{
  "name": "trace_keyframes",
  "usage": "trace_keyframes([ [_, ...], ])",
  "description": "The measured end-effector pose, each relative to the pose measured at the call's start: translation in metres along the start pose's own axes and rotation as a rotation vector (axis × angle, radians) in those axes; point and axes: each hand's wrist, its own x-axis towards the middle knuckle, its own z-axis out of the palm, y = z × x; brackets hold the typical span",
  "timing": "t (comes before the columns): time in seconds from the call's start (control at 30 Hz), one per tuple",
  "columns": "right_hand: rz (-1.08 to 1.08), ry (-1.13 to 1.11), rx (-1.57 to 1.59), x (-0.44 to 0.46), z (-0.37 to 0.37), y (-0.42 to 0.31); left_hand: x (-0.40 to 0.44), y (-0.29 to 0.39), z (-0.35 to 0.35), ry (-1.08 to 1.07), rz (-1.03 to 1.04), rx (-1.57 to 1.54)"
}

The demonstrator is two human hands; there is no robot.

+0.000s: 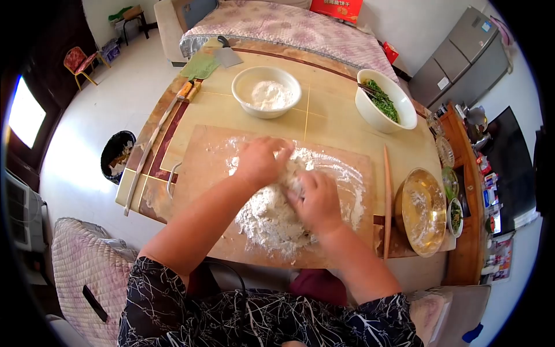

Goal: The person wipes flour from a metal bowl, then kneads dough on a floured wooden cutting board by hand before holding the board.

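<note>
Both bare hands, left [264,162] and right [317,202], blurred and partly curled, meet at the pale, floury dough [272,217] near the centre of the wooden board [199,191], at the worktop's [324,75] near edge; whether either grips any is unclear.

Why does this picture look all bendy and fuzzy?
Head view: round black corners, table edges curving, fridge leaning, likely a wide lens; left hand and right hand smeared, probably from moving; door window glaring white.
</note>
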Motion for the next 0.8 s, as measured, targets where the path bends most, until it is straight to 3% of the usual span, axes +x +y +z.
trace_keyframes([
  [0.03, -0.136, 0.129, -0.042, -0.011, 0.003, -0.003, -0.005, -0.004, 0.012, 0.037, 0.121, 0.077],
  [0.07, -0.139, 0.133, -0.044, -0.021, 0.002, -0.006, -0.007, -0.007, 0.019, -0.140, 0.089, -0.020],
  [0.17, -0.175, 0.082, -0.018, -0.041, -0.006, -0.008, -0.030, -0.001, 0.011, -0.267, 0.126, 0.030],
  [0.27, -0.144, 0.093, 0.144, -0.049, -0.006, 0.006, -0.058, 0.001, 0.016, -0.150, 0.201, 0.072],
  [0.33, -0.114, 0.130, 0.187, -0.046, -0.006, 0.014, -0.076, -0.001, 0.025, 0.052, 0.284, 0.196],
  [0.4, -0.188, 0.054, -0.071, -0.041, -0.007, 0.021, -0.085, -0.003, 0.033, 0.116, 0.320, 0.237],
  [0.5, -0.171, -0.014, -0.058, -0.033, 0.007, 0.029, -0.087, -0.009, 0.042, 0.204, 0.363, 0.279],
  [0.6, -0.121, -0.062, -0.129, -0.017, 0.019, 0.039, -0.062, -0.021, 0.047, 0.169, 0.373, 0.273],
  [0.7, 0.085, -0.240, -0.068, 0.009, 0.020, 0.044, -0.033, -0.028, 0.051, 0.158, 0.349, 0.295],
  [0.8, 0.115, -0.161, -0.041, 0.029, 0.031, 0.060, -0.007, -0.030, 0.053, 0.144, 0.292, 0.301],
])
